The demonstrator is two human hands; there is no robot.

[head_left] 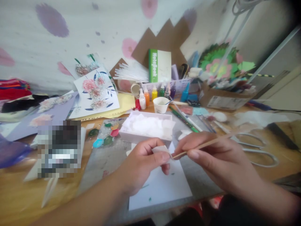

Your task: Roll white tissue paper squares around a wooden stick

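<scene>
My left hand (150, 163) is closed, pinching a small folded piece of white paper (162, 151) between thumb and fingers. In my right hand (216, 157) is a thin wooden stick (207, 143), gripped between thumb and fingertips and slanting up to the right. Its lower end meets the piece of paper at my left fingertips; whether it ends in a brush tip is hidden. Under both hands lies a white sheet (162, 191) with small green paint marks, on a grey mat (101, 182).
Just beyond my hands stands a white box (141, 136) with white tissue inside. Left of it is a palette (107, 133) with paint blobs. A paper cup (161, 105) and several paint bottles (154, 93) stand behind. Scissors (261, 157) lie at right, near green pencils (185, 121).
</scene>
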